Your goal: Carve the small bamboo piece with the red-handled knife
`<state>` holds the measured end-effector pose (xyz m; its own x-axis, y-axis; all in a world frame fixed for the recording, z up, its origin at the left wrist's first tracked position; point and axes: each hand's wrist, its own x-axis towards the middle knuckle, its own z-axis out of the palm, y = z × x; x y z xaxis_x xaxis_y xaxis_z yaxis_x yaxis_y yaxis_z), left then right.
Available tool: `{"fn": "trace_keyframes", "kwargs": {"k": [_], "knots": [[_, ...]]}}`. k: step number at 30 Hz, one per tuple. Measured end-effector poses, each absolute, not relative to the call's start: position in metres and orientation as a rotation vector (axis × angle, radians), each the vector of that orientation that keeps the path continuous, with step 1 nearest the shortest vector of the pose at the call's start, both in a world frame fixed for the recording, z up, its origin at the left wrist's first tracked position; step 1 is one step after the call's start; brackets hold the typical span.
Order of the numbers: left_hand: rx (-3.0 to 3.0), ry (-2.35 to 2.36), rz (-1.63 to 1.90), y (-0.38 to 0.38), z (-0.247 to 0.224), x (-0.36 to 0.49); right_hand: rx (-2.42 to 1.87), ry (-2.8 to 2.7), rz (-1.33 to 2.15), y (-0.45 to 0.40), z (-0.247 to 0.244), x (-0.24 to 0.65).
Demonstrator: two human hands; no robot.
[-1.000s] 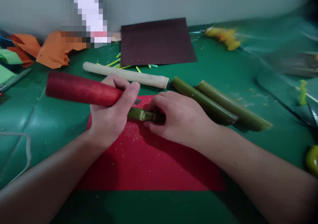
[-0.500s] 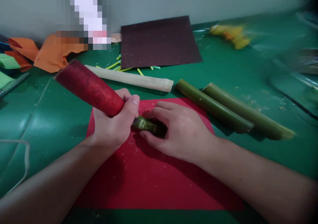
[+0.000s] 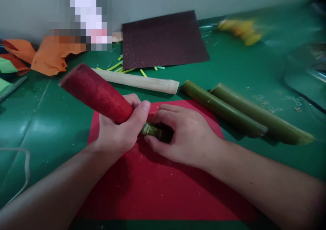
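My left hand [image 3: 121, 129] is closed round a thick red wooden handle [image 3: 98, 94], which slants up and to the left. The handle's lower end is hidden in the fist, so I cannot tell what it carries. My right hand [image 3: 185, 131] grips a short green bamboo piece [image 3: 152, 129] from the right, fingers and thumb on either side. Pale scratch marks show on the bamboo near my left fist. Both hands are over a red sheet [image 3: 158, 192] sprinkled with small shavings.
Two green bamboo lengths [image 3: 224, 111] lie on the green table at the right. Behind the hands are a pale stick [image 3: 142, 82], a dark sheet [image 3: 163, 41] and yellow-green strips [image 3: 114, 66]. Orange paper [image 3: 49, 58] is at back left, a blurred yellow glue gun [image 3: 239, 31] at back right.
My left fist with the red handle has moved slightly right, covering more of the green bamboo piece. My right hand keeps its grip. The view has shifted a little.
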<state>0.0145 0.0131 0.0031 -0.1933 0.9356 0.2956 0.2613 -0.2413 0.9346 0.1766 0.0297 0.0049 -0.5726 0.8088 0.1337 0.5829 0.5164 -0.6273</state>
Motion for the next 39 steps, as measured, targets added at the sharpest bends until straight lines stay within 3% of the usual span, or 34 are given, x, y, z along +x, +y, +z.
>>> {"fn": "trace_keyframes", "kwargs": {"k": [13,18,28,39], "knots": [[1.553,1.288,1.338,0.015,0.008,0.01,-1.114,-2.327,0.84,0.034,0.005,0.178],[1.473,1.347,1.531,0.013,0.006,0.016,-1.119,-2.316,0.874,0.037,0.005,0.179],[1.396,1.313,1.574,0.013,0.001,0.016,-1.086,-2.309,0.855,0.036,0.003,0.181],[1.708,1.162,1.349,0.013,0.004,0.007,-1.075,-2.307,0.889,0.038,0.004,0.181]]}}
